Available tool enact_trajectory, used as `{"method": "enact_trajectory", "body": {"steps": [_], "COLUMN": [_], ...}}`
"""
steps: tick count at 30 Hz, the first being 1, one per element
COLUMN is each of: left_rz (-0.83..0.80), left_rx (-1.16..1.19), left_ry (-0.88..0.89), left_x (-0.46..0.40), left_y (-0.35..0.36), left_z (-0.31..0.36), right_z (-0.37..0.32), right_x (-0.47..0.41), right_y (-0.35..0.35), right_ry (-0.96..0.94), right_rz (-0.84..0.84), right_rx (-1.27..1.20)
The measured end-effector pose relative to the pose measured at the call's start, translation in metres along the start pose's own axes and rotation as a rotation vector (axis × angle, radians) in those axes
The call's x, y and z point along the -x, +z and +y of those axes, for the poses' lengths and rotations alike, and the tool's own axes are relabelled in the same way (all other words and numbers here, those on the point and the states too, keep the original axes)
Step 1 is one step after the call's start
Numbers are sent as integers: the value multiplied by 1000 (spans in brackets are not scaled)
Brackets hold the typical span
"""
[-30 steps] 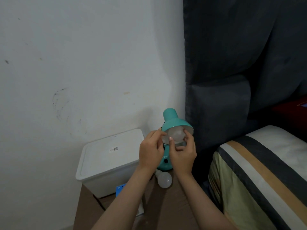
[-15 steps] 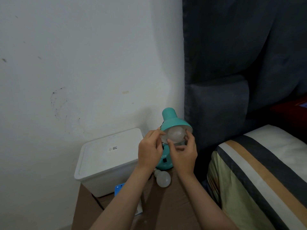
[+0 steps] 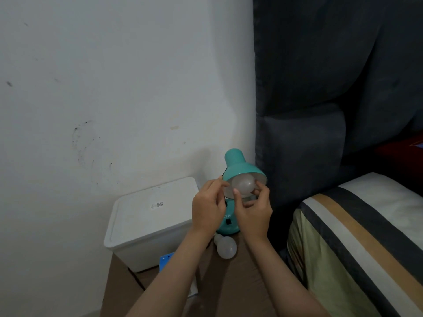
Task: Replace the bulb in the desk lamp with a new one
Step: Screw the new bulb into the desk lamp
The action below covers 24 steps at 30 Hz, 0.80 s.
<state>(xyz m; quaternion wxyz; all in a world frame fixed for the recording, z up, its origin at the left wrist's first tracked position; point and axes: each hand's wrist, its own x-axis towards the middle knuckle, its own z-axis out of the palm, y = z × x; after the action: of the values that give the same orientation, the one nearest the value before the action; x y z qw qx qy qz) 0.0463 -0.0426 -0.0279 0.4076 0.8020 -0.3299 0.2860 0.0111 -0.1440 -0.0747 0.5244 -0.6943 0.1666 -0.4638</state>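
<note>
While both hands (image 3: 231, 209) pinch the shade's bulb (image 3: 243, 185), lamp base (image 3: 227, 225) half hidden

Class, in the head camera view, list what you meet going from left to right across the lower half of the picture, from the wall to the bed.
White wall → white lidded box → left hand → right hand gripping the bulb in the lamp → dark padded headboard → striped bedding.
</note>
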Motion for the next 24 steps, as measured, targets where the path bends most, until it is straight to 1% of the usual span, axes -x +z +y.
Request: {"method": "enact_trajectory", "body": {"steps": [6,9,16,18,22,24], "left_rz": [5,-5,-5,0,2,2], "left_rx": [-5,-5,0,6,10,7], "left_ry": [-4,3,1,2,2,-5], "left_x": [-1,0,0,1,0,-1], "left_y": [-1,0,0,1,0,-1], "left_z": [1,1,-1,0,2,1], "right_z": [-5,-4,1,4,7,6], "right_x": [-3,-4,1,2,3,2], "right_y": [1,0,-3,-3,-2,-1], "right_ry": [57,91,81,35,-116,-148], "right_rz": [6,24,-7,-10,18,14], "right_rx": [2,-35,-79,-36,22,34]}}
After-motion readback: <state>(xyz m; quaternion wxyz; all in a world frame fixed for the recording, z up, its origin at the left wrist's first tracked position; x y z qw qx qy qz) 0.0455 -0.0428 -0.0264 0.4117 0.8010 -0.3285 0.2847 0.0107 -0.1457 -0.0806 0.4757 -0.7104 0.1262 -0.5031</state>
